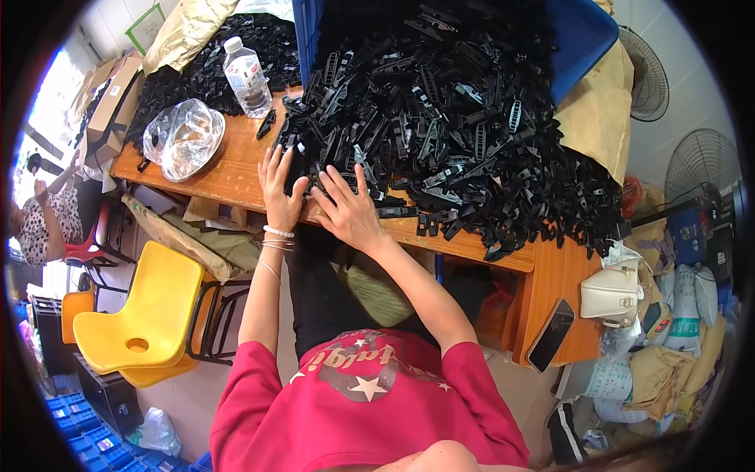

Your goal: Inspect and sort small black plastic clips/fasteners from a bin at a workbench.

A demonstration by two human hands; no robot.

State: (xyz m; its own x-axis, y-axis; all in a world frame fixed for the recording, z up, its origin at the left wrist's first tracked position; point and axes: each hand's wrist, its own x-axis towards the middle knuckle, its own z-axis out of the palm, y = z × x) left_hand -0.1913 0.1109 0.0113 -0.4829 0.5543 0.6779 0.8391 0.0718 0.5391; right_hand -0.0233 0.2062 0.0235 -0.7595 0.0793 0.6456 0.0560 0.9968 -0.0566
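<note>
A large heap of small black plastic parts [464,141], some long and ladder-like, spreads over the wooden table [228,185]. At its near left edge my left hand [281,189] reaches forward, fingers stretched out and only slightly apart. Beside it my right hand [351,211] lies palm down with its fingers spread, the fingertips at the edge of the heap. I see nothing held in either hand. A few loose black parts lie between and just ahead of the fingers; whether the fingertips press on them I cannot tell.
Behind the heap a blue crate [586,43] lies tipped. A clear bottle [248,80] and a plate with a plastic bag [185,140] stand left. At right are a phone [550,335] and a white handbag [611,293]. A yellow chair [149,303] and another person [55,216] are at left.
</note>
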